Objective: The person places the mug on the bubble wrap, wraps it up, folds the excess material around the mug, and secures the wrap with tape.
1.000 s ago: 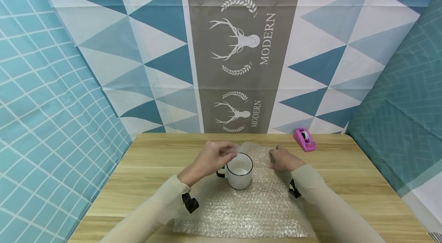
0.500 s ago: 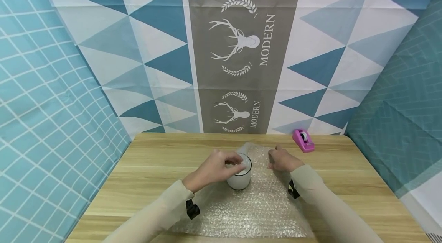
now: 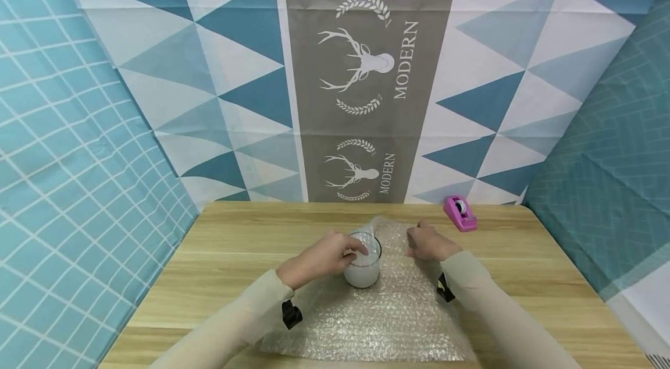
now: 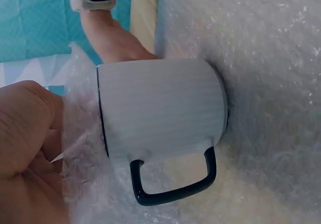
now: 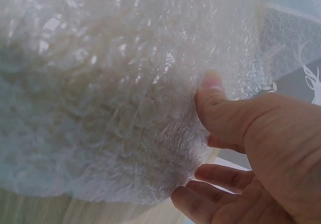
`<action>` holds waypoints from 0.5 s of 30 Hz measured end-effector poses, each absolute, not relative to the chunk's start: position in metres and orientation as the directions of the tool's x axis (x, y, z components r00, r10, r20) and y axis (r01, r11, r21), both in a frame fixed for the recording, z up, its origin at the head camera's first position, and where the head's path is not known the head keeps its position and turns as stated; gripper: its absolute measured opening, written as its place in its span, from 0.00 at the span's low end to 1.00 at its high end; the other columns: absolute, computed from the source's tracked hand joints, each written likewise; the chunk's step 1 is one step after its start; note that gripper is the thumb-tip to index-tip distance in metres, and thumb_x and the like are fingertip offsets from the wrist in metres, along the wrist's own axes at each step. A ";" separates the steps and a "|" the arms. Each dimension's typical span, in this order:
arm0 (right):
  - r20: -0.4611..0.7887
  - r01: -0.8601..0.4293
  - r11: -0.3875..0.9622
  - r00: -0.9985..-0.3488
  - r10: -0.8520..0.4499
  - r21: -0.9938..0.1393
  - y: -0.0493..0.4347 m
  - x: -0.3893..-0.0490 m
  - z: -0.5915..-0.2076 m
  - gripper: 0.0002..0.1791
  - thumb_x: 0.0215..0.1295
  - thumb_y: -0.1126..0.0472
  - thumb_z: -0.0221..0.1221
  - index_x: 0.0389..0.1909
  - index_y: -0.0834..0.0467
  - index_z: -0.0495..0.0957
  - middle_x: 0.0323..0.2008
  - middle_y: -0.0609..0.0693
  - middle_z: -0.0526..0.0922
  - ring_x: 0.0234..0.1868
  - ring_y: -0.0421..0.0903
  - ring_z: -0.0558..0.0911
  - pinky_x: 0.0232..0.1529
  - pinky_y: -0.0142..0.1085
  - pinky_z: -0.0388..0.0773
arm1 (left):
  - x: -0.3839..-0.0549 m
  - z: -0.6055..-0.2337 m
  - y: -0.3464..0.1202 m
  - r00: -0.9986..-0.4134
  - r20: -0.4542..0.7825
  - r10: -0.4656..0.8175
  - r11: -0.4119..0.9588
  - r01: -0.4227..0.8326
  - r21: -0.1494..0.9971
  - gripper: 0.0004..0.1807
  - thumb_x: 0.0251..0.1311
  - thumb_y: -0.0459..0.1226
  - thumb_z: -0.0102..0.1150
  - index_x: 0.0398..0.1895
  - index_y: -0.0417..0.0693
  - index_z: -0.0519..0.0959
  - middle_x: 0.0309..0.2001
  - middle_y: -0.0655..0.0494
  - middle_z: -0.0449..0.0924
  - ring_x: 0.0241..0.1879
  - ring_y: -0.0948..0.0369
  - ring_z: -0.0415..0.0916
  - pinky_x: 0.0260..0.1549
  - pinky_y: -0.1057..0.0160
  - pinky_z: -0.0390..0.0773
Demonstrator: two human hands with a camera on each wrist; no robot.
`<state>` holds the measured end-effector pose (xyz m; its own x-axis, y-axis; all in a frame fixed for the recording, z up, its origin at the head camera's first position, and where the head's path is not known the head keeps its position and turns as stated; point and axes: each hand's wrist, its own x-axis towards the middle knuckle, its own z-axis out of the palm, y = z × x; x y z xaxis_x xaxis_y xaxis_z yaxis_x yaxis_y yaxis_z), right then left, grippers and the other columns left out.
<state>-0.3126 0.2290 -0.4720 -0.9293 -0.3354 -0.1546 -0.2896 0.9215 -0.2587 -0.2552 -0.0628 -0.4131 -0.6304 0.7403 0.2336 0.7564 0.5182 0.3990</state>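
Observation:
A white enamel mug (image 3: 362,276) with a dark rim stands on a sheet of bubble wrap (image 3: 377,322). In the left wrist view its dark handle (image 4: 175,193) shows. A flap of the bubble wrap (image 4: 83,133) lies over the mug's mouth. My left hand (image 3: 325,257) is at the mouth, pinching that flap with curled fingers. To the right of the mug, my right hand (image 3: 430,242) pinches the sheet's edge. The right wrist view shows its thumb (image 5: 213,91) on top of the wrap and the other fingers below.
A pink tape dispenser (image 3: 460,213) stands at the back right of the wooden table (image 3: 235,235). Patterned cloth (image 3: 361,78) hangs behind the table and at both sides. Each wrist carries a small black camera (image 3: 291,314).
My left hand has come right and down over the mug, drawing the bubble wrap flap across its mouth. The right hand has stayed almost still at the wrap's edge.

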 end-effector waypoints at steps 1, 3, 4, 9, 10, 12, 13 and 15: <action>-0.154 -0.292 0.921 -0.929 -0.337 -0.258 0.229 -0.313 -0.472 0.16 0.65 0.55 0.69 0.46 0.62 0.79 0.52 0.69 0.74 0.50 0.64 0.81 0.54 0.60 0.81 | -0.255 -0.414 -0.063 -0.618 0.229 0.752 0.517 0.768 0.378 0.15 0.64 0.23 0.57 0.47 0.43 0.88 0.46 0.52 0.90 0.37 0.65 0.85 0.39 0.72 0.82; -0.153 -0.291 0.921 -0.929 -0.337 -0.259 0.229 -0.313 -0.472 0.16 0.66 0.55 0.69 0.45 0.61 0.80 0.52 0.69 0.74 0.50 0.63 0.81 0.54 0.59 0.81 | -0.255 -0.415 -0.063 -0.579 0.244 0.778 0.508 0.808 0.300 0.15 0.65 0.23 0.56 0.46 0.45 0.88 0.46 0.54 0.90 0.39 0.64 0.84 0.43 0.71 0.82; -0.154 -0.289 0.922 -0.930 -0.335 -0.259 0.230 -0.313 -0.472 0.15 0.66 0.55 0.69 0.45 0.61 0.80 0.52 0.69 0.74 0.51 0.63 0.81 0.55 0.59 0.81 | -0.255 -0.415 -0.063 -0.561 0.254 0.788 0.509 0.826 0.243 0.15 0.65 0.24 0.56 0.45 0.47 0.89 0.46 0.55 0.89 0.42 0.62 0.84 0.46 0.68 0.82; -0.137 -0.309 0.918 -0.927 -0.349 -0.249 0.230 -0.314 -0.471 0.16 0.66 0.55 0.69 0.46 0.62 0.80 0.52 0.69 0.74 0.51 0.64 0.80 0.56 0.60 0.80 | -0.258 -0.412 -0.065 -0.510 0.273 0.816 0.527 0.850 0.012 0.13 0.63 0.31 0.61 0.42 0.56 0.91 0.47 0.56 0.85 0.49 0.55 0.79 0.54 0.56 0.79; -0.137 -0.311 0.918 -0.926 -0.351 -0.247 0.230 -0.313 -0.472 0.16 0.66 0.55 0.69 0.46 0.62 0.80 0.51 0.69 0.74 0.50 0.63 0.80 0.56 0.60 0.80 | -0.259 -0.411 -0.065 -0.511 0.267 0.817 0.532 0.847 -0.009 0.12 0.63 0.32 0.62 0.42 0.57 0.90 0.47 0.55 0.84 0.50 0.55 0.79 0.54 0.55 0.78; -0.135 -0.315 0.917 -0.926 -0.354 -0.245 0.230 -0.313 -0.472 0.15 0.66 0.55 0.69 0.44 0.61 0.80 0.50 0.68 0.75 0.49 0.62 0.80 0.55 0.59 0.80 | -0.260 -0.409 -0.066 -0.507 0.255 0.823 0.531 0.847 -0.031 0.11 0.64 0.34 0.62 0.43 0.56 0.90 0.47 0.55 0.85 0.50 0.54 0.79 0.54 0.53 0.79; -0.135 -0.314 0.917 -0.926 -0.353 -0.244 0.230 -0.313 -0.473 0.15 0.66 0.55 0.69 0.43 0.61 0.79 0.50 0.68 0.75 0.49 0.62 0.80 0.55 0.59 0.81 | -0.261 -0.409 -0.066 -0.511 0.246 0.824 0.534 0.845 -0.034 0.11 0.64 0.35 0.62 0.45 0.55 0.90 0.48 0.55 0.86 0.51 0.54 0.80 0.55 0.53 0.79; -0.138 -0.308 0.919 -0.928 -0.347 -0.246 0.230 -0.313 -0.473 0.13 0.66 0.55 0.69 0.41 0.60 0.79 0.49 0.67 0.75 0.48 0.60 0.80 0.54 0.58 0.81 | -0.263 -0.408 -0.067 -0.516 0.237 0.823 0.532 0.847 -0.007 0.11 0.64 0.35 0.62 0.47 0.52 0.89 0.49 0.55 0.87 0.51 0.55 0.83 0.55 0.53 0.80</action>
